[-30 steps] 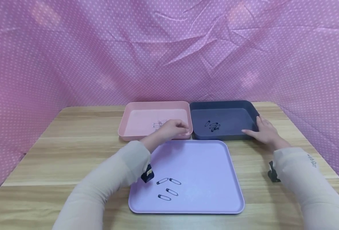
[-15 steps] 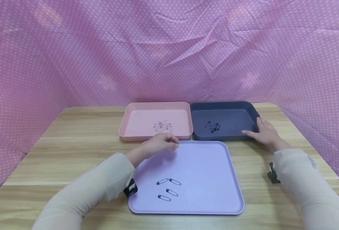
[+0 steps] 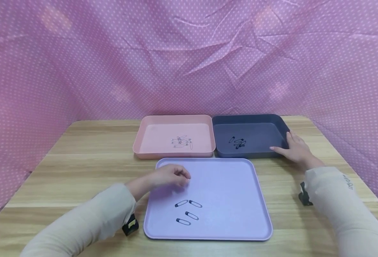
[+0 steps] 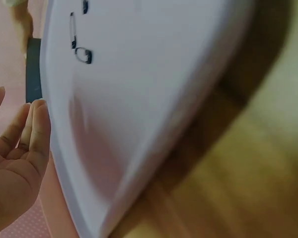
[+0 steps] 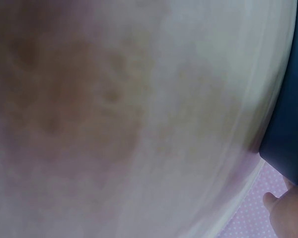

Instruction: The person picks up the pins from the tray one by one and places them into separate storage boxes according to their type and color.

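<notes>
My left hand [image 3: 171,176] is over the left rear part of the lavender tray [image 3: 227,192], its fingers loosely bent. In the left wrist view, that hand [image 4: 20,168] has its thumb apart from the fingers and nothing between them. Several black safety pins [image 3: 192,215] lie on the tray, just in front of the left hand. My right hand [image 3: 296,150] rests at the front right corner of the dark blue tray [image 3: 262,134], thumb extended over the front rim and fingers along the right side. More black safety pins [image 3: 239,143] are clustered inside.
Left of the dark tray, side by side with it, is a pink tray [image 3: 153,134] holding a cluster of silver safety pins [image 3: 180,141]. All three trays stand on a wooden table [image 3: 89,160]. A pink dotted cloth [image 3: 189,71] hangs behind and at both sides.
My left hand has drawn back from the pink tray, down and leftward, to over the lavender tray. The right hand stays at the dark tray's corner.
</notes>
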### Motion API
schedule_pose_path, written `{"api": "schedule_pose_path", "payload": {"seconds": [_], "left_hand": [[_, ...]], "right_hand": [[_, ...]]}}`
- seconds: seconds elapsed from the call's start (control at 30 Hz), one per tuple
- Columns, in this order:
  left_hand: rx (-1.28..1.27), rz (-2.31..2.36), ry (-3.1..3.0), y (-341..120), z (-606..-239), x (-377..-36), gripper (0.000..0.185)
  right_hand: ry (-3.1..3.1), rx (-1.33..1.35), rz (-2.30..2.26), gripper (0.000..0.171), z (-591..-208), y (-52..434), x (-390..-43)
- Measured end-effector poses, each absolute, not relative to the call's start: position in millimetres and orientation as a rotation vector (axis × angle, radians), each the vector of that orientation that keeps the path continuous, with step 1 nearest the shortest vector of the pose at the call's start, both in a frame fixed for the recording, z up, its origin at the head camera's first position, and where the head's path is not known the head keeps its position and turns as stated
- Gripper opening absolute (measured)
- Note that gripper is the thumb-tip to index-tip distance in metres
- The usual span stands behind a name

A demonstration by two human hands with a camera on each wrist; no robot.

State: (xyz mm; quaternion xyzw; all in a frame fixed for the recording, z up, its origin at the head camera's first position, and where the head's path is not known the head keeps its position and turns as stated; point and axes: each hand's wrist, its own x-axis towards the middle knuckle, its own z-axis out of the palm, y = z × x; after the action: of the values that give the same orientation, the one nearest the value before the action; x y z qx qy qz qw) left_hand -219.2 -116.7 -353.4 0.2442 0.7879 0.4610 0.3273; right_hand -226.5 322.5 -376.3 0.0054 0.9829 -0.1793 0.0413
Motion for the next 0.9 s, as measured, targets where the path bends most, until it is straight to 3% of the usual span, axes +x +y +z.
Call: {"api": "schedule_pose_path", "payload": {"seconds": [0.63,0.9], "left_hand": [[0.563,1.114,2.107,-125.5,-364.3,-201.4,0.018],[0.67,0.968,2.202,-125.6,-368.1,-197.2,0.015]], "right_hand": [[3.011,0.013,-0.534,0.098,-376.5,323.0,-226.7],[2.997,0.019,-0.546,0.099,-376.3,323.2,-226.9]]}}
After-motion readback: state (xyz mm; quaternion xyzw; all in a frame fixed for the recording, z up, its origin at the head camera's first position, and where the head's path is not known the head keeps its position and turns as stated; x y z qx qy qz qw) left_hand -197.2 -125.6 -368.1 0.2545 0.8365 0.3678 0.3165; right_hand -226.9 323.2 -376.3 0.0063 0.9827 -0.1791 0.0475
